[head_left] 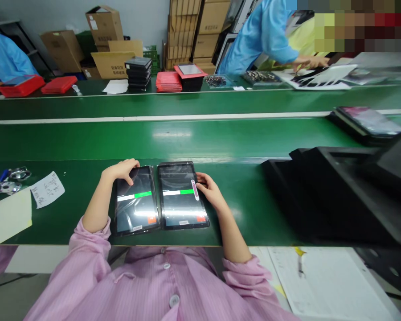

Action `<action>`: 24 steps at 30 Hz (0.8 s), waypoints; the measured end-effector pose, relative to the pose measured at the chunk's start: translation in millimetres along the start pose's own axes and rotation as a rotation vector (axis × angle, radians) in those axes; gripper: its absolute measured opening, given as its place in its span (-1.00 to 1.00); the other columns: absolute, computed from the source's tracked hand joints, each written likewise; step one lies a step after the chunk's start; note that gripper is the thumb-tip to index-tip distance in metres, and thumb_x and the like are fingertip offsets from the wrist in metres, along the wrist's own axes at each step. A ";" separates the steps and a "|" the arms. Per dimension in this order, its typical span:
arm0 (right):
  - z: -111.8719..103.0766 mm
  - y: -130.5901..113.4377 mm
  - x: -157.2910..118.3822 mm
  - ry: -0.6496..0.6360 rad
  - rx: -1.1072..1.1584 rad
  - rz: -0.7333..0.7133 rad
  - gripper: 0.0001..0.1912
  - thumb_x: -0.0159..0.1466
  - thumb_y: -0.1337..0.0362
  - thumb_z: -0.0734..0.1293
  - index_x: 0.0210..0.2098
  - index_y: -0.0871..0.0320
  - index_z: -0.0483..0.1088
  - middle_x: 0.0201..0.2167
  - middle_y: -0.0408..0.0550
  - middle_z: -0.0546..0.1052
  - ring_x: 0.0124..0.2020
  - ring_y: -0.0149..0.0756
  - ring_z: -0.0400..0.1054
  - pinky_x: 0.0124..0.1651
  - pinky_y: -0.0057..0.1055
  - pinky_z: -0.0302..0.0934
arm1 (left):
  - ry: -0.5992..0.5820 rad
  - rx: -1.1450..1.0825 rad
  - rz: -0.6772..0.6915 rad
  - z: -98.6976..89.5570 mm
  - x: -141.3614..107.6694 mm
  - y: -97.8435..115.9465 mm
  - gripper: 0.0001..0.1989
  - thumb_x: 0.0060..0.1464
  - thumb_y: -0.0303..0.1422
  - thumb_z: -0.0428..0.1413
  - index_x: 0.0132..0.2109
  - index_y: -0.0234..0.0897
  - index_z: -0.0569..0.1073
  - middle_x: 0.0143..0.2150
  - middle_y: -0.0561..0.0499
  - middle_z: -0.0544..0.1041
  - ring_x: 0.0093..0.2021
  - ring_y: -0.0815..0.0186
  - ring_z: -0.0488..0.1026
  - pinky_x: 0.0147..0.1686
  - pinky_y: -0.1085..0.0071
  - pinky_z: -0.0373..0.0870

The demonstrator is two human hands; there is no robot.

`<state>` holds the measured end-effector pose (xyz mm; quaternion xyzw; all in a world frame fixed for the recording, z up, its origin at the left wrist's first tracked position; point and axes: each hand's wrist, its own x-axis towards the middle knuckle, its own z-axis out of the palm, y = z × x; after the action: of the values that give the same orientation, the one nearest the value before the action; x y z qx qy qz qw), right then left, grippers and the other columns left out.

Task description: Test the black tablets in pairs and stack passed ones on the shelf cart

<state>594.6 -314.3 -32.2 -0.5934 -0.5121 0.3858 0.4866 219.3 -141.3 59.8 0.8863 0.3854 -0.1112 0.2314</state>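
Two dark tablets lie side by side on the green bench, both lit, each with a white and green bar and an orange patch at the lower right. My left hand grips the top left corner of the left tablet, thumb on the screen and fingers over the far edge. At the right tablet, my right hand holds the right side, its thumb at the edge and some fingertips hidden. A pinkish slider shows on that screen beside the thumb. Clear film seems to cover both screens.
A handwritten note, a yellowish sheet and blue pens lie left. Stacked black trays stand right. Beyond the green belt, co-workers sit near red trays and a dark stack.
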 end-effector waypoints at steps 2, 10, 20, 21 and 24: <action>0.4 0.4 -0.3 -0.010 -0.017 -0.009 -0.54 0.16 0.15 0.36 0.05 0.02 0.36 -0.04 0.01 0.47 -0.02 -0.13 0.38 0.09 -0.11 0.33 | 0.022 0.013 -0.004 -1.2 -1.8 2.5 -0.29 -0.28 -0.27 0.37 0.08 -0.16 0.35 0.07 -0.07 0.42 0.11 0.01 0.36 0.04 0.25 0.28; 4.3 4.9 2.3 0.017 -0.005 -0.015 -0.55 0.13 0.15 0.36 0.03 0.03 0.38 -0.06 0.01 0.45 -0.05 -0.13 0.38 0.05 -0.10 0.35 | 0.312 0.002 -0.037 21.8 -37.0 7.8 -0.41 0.02 -0.19 0.28 0.21 -0.03 0.36 0.25 -0.03 0.39 0.28 0.03 0.25 0.36 -0.04 -0.21; 3.4 9.3 2.8 0.020 -0.037 -0.059 -0.54 0.16 0.16 0.35 0.06 0.01 0.39 -0.05 0.01 0.45 -0.03 -0.10 0.37 0.05 -0.09 0.35 | 0.812 -0.480 -0.565 126.4 -114.3 22.8 -0.53 0.33 -0.13 -0.23 0.29 -0.13 0.19 0.28 -0.14 0.37 0.28 0.13 0.31 0.31 0.10 0.13; 3.3 10.1 2.9 0.019 -0.039 -0.061 -0.55 0.17 0.16 0.34 0.06 0.01 0.39 -0.05 0.01 0.45 -0.03 -0.11 0.37 0.05 -0.09 0.35 | 0.781 -0.490 -0.590 136.7 -122.1 30.4 -0.52 0.32 -0.13 -0.23 0.31 -0.07 0.15 0.29 -0.10 0.36 0.31 0.11 0.27 0.35 0.02 0.02; 3.3 12.8 3.6 0.019 -0.039 -0.060 -0.55 0.17 0.15 0.34 0.06 0.01 0.39 -0.05 0.01 0.44 -0.03 -0.10 0.38 0.05 -0.10 0.36 | 0.708 -0.477 -0.595 163.8 -140.8 54.7 -0.46 0.26 -0.18 -0.20 0.37 0.05 0.01 0.35 -0.04 0.30 0.40 0.08 0.14 0.38 -0.16 -0.31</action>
<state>595.1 -310.1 -45.3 -0.5910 -0.5325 0.3555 0.4908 160.9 -344.0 -11.7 0.6442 0.6901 0.2254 0.2407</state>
